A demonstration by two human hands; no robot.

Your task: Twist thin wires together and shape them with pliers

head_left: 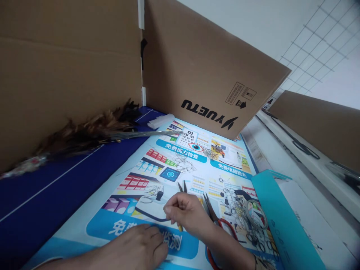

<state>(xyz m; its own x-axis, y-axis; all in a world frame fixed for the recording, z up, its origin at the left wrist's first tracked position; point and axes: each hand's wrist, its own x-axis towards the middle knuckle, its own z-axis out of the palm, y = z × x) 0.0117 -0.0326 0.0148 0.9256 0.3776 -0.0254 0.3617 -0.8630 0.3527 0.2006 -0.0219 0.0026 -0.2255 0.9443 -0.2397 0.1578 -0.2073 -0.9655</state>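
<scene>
Head view: hands over printed sheet (196, 171)

Right hand (191, 214), fingers (169, 212) pinched closed, anything held unclear, is by the pliers (185, 188). Scissors (215, 217) lie partly under its forearm (230, 247). Left hand (142, 245): cannot tell its grip.

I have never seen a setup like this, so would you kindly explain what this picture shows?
There is no machine here: a person works bare-handed, and the single picture comes from a camera on their head, looking forward and down. The left hand is low over a printed poster; the right hand is a little further forward, curled. Whether either holds something small, I cannot tell. Nearby lie red-handled scissors, a pliers-like tool and a tangle of thin loops; feathers lie off to the left, by a cardboard panel.
</scene>
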